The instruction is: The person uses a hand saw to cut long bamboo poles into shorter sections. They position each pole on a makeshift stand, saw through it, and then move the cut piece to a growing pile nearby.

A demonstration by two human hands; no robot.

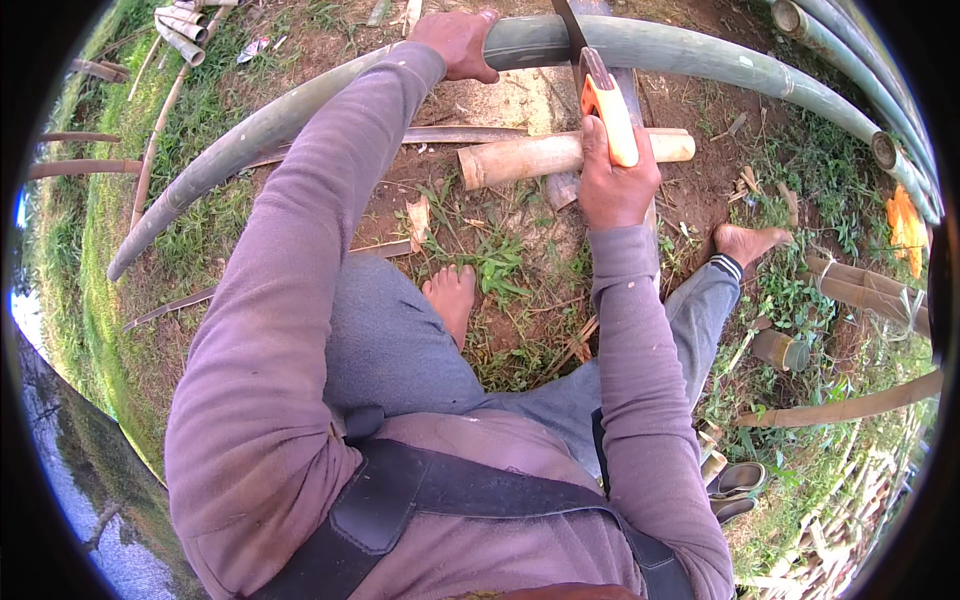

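A long green bamboo pole (680, 45) lies crosswise in front of me, its left end (125, 255) reaching far out over the grass. My left hand (455, 45) presses on top of the pole, thumb and fingers closed round it. In my right hand (617, 185) is a handsaw (608, 105) with an orange handle. Its dark blade meets the pole just right of my left hand. Beneath the saw hand, a short pale bamboo piece (520, 160) lies across a wooden plank (563, 190).
More bamboo poles (840, 45) lie at the far right, near an orange cloth or bag (905, 230). Cut bamboo tubes (182, 30) are piled at the far left. My bare feet (452, 300) rest either side of the plank. Sandals (735, 480) and split bamboo strips (850, 510) lie at the lower right.
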